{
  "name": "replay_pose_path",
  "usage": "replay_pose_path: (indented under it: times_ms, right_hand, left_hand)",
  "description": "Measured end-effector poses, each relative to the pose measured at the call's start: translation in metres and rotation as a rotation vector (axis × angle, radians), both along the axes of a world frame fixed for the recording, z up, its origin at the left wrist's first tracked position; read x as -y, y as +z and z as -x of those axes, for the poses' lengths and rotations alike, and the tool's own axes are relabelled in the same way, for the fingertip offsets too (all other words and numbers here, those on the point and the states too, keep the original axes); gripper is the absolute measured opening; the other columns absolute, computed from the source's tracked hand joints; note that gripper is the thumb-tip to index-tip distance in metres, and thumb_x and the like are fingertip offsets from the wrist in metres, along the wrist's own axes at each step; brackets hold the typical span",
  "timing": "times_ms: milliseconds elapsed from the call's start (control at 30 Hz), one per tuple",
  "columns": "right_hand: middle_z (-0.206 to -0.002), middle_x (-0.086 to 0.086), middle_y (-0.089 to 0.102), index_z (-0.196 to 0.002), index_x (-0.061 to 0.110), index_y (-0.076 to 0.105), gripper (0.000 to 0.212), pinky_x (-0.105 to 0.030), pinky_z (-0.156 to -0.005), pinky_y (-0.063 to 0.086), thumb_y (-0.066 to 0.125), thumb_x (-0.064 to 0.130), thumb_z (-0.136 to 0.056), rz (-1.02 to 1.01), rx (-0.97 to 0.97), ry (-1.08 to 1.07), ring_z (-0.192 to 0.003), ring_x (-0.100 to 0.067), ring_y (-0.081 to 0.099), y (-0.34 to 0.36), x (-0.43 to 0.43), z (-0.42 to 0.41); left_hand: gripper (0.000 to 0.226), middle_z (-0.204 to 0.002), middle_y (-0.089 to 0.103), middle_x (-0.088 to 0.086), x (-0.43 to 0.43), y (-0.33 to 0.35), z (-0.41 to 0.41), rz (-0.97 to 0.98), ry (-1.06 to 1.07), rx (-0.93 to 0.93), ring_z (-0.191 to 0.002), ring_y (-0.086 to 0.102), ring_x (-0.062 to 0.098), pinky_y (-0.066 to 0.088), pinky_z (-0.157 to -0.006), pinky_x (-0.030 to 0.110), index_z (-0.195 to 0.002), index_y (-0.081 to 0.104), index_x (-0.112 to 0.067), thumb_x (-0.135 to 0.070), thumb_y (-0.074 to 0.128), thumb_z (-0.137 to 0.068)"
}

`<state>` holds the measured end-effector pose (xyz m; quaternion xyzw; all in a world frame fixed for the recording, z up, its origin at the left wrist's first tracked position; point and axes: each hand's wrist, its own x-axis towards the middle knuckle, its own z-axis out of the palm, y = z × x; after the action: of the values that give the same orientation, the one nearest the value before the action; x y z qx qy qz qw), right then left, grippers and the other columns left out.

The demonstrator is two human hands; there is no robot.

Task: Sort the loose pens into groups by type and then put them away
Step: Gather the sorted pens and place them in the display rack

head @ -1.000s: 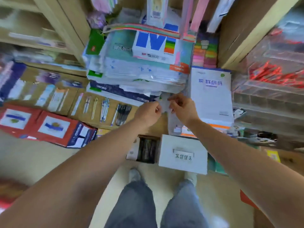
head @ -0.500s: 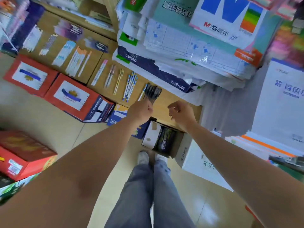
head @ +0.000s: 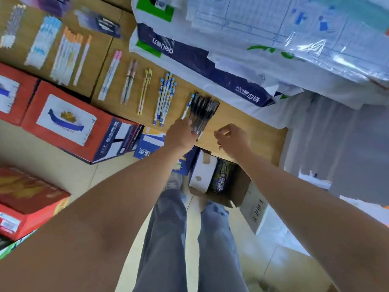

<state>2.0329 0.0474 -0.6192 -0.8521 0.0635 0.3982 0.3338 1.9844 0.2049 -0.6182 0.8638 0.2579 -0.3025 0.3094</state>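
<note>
Grip of left hand (head: 180, 134) around black pens (head: 203, 109), right hand (head: 232, 138) curled alongside.

The floor (head: 63, 175) is of pale beige tiles and shines a little in soft, even light. Red cartons (head: 69, 127) stand on it at the left, just beside brown cardboard boxes (head: 252, 123). Wrapped paper packs (head: 210, 66) are piled on these boxes, and an open box (head: 242, 186) sits on the floor.
</note>
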Motion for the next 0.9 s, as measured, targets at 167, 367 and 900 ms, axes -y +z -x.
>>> replay_pose_path:
  times_ms: [167, 367, 900]
  right_hand:
    - [-0.085, -0.006, 0.07, -0.103, 0.018, 0.057, 0.036, -0.028, -0.056, 0.045, 0.058, 0.05, -0.088, 0.084, 0.045, -0.071, -0.076, -0.021, 0.066, -0.049, -0.034, -0.011]
    - [-0.101, -0.008, 0.065, -0.113, 0.009, 0.051, 0.058, -0.031, -0.06, 0.041, 0.063, 0.057, -0.083, 0.253, 0.101, -0.025, -0.09, -0.026, 0.062, -0.077, -0.055, -0.022]
    - [-0.102, -0.01, 0.061, -0.114, 0.009, 0.046, 0.05, -0.032, -0.064, 0.044, 0.067, 0.044, -0.084, 0.415, 0.169, 0.039, -0.086, -0.027, 0.058, -0.073, 0.004, -0.021]
  left_hand:
    - [0.041, -0.132, 0.041, 0.019, 0.002, -0.039, -0.014, -0.109, -0.042, 0.001, -0.114, 0.051, 0.035, 0.043, -0.093, 0.038, -0.131, 0.041, 0.0, -0.018, 0.052, -0.095]
    - [0.05, -0.133, 0.041, 0.018, 0.008, -0.062, -0.016, -0.214, -0.055, 0.137, -0.117, 0.049, 0.032, 0.043, -0.098, 0.035, -0.137, 0.036, -0.002, -0.012, 0.057, -0.092]
    - [0.068, -0.129, 0.044, 0.016, 0.026, -0.079, -0.027, -0.253, -0.065, 0.194, -0.112, 0.052, 0.03, 0.049, -0.086, 0.034, -0.13, 0.037, -0.001, -0.036, 0.071, -0.083]
